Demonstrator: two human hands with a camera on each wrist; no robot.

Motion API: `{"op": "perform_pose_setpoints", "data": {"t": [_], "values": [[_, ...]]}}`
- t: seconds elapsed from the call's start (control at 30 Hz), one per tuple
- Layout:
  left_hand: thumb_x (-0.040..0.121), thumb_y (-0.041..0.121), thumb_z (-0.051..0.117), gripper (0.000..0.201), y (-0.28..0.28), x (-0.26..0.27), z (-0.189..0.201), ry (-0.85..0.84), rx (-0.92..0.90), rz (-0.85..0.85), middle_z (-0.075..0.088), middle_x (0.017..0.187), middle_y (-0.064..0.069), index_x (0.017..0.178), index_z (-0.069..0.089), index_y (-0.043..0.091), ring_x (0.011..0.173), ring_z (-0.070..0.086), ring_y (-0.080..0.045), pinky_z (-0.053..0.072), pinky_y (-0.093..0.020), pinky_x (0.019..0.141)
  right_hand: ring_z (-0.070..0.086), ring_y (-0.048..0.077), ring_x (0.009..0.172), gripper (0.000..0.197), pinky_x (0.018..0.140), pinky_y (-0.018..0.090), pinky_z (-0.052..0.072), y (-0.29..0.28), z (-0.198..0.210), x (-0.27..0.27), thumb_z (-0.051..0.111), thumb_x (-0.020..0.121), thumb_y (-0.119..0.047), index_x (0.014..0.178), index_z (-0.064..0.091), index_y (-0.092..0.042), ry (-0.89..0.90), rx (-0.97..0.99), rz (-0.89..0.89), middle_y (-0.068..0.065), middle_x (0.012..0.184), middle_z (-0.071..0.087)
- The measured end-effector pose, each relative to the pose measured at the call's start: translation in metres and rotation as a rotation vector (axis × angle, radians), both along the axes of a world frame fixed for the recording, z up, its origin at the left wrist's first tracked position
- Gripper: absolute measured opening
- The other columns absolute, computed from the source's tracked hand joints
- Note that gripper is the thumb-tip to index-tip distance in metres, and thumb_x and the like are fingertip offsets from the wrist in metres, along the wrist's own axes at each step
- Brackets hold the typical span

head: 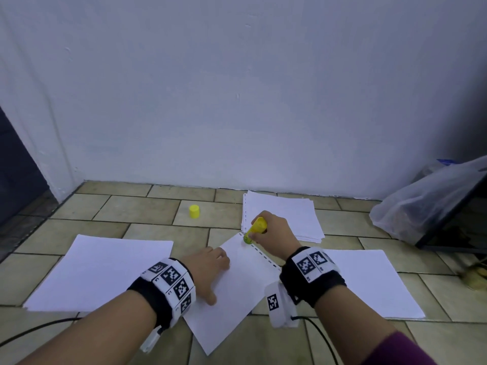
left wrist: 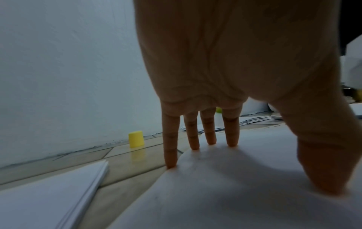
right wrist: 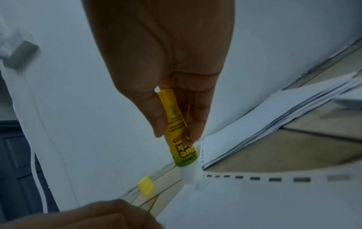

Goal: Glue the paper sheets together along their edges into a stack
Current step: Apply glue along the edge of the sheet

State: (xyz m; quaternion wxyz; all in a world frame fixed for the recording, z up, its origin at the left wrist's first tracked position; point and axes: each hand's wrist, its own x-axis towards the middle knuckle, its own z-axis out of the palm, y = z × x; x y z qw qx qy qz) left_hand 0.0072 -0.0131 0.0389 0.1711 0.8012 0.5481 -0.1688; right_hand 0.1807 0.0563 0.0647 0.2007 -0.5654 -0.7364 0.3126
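Tiled floor [head: 147, 212] is bearing a paper pile [head: 100, 270] at left, where our left hand [head: 208, 270] is pressing straight fingers onto the middle sheet [head: 237, 291]; our right hand [head: 274, 233] is gripping the glue stick [head: 254, 229], tip touching the sheet's perforated far corner.

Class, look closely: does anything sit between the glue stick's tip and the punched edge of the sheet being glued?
Nothing visible does. The yellow glue stick in the right hand already touches the white punched sheet at its corner; the left hand presses elsewhere.
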Motion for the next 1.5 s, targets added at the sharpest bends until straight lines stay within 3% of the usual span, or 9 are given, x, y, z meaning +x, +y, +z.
{"op": "perform_pose_setpoints", "data": {"t": [0.2,0.47,0.7,0.8,1.0,1.1,1.27,1.37,1.5], "values": [[0.078,0.036,0.075,0.081,0.001,0.000,0.001,-0.012,0.002,0.010,0.023,0.149,-0.002,0.143,0.031,0.016,0.133,0.028,-0.022,0.035,-0.036,0.108,0.053,0.021,0.084,0.026,0.067,0.025,0.043,0.009,-0.007,-0.019,0.064,0.086,-0.012,0.110,0.056,-0.010,-0.027,-0.037,0.038,0.015,0.112,0.060],[0.076,0.035,0.077,0.082,0.003,-0.002,0.002,-0.009,-0.018,0.005,0.024,0.148,-0.001,0.143,0.032,0.019,0.134,0.028,-0.020,0.035,-0.037,0.108,0.052,0.020,0.093,0.032,0.070,0.024,0.040,-0.001,0.006,0.013,0.062,0.089,-0.018,0.118,0.052,-0.012,-0.323,-0.041,0.160,0.010,0.117,0.056],[0.079,0.036,0.075,0.093,0.008,-0.001,0.006,0.056,-0.055,-0.031,0.021,0.150,0.000,0.151,0.016,0.029,0.137,0.026,-0.021,0.037,-0.043,0.108,0.049,0.016,0.089,0.029,0.061,0.019,0.038,-0.018,0.011,0.044,0.062,0.089,-0.018,0.116,0.053,-0.014,-0.409,-0.062,0.197,0.008,0.117,0.056],[0.087,0.037,0.066,0.082,0.007,0.001,0.007,0.106,-0.029,-0.056,0.020,0.151,0.000,0.152,0.016,0.032,0.137,0.027,-0.021,0.037,-0.041,0.106,0.046,0.014,0.090,0.030,0.059,0.017,0.036,-0.019,0.014,0.048,0.062,0.088,-0.018,0.116,0.055,-0.014,-0.448,-0.059,0.224,0.006,0.117,0.056],[0.091,0.038,0.060,0.059,0.002,0.005,0.010,0.165,0.049,-0.030,0.037,0.137,-0.007,0.142,0.033,0.023,0.127,0.037,-0.024,0.041,-0.038,0.093,0.062,0.026,0.089,0.023,0.074,0.032,0.055,-0.012,0.021,0.047,0.070,0.080,-0.014,0.100,0.058,-0.012,-0.176,-0.054,0.092,0.010,0.104,0.062],[0.085,0.044,0.065,0.058,-0.001,0.003,0.006,0.107,0.081,-0.060,0.030,0.140,-0.005,0.133,0.040,0.022,0.130,0.029,-0.022,0.041,-0.038,0.097,0.063,0.023,0.078,0.019,0.068,0.030,0.055,-0.009,0.022,0.043,0.070,0.080,-0.011,0.093,0.056,-0.012,-0.050,-0.035,0.049,0.010,0.097,0.063],[0.090,0.049,0.056,0.070,-0.004,0.001,-0.002,0.083,0.018,-0.027,0.016,0.153,-0.002,0.149,0.019,0.039,0.136,0.027,-0.028,0.037,-0.043,0.106,0.065,0.026,0.088,0.021,0.078,0.037,0.056,-0.005,0.016,0.029,0.071,0.079,-0.013,0.094,0.056,-0.015,0.001,-0.020,0.031,0.010,0.100,0.065],[0.092,0.050,0.054,0.069,-0.002,0.004,-0.001,0.114,0.046,0.029,0.028,0.145,-0.006,0.150,0.020,0.035,0.127,0.039,-0.029,0.040,-0.038,0.102,0.065,0.026,0.090,0.023,0.079,0.036,0.056,0.000,0.013,0.018,0.071,0.079,-0.013,0.097,0.057,-0.014,-0.005,-0.010,0.032,0.010,0.101,0.065],[0.090,0.050,0.057,0.069,0.000,0.004,-0.002,0.071,0.047,0.041,0.024,0.147,-0.006,0.148,0.026,0.031,0.134,0.027,-0.028,0.038,-0.040,0.105,0.064,0.026,0.092,0.026,0.080,0.035,0.054,0.006,0.012,0.001,0.070,0.079,-0.012,0.102,0.059,-0.010,0.006,0.013,0.040,0.010,0.103,0.064]]}}
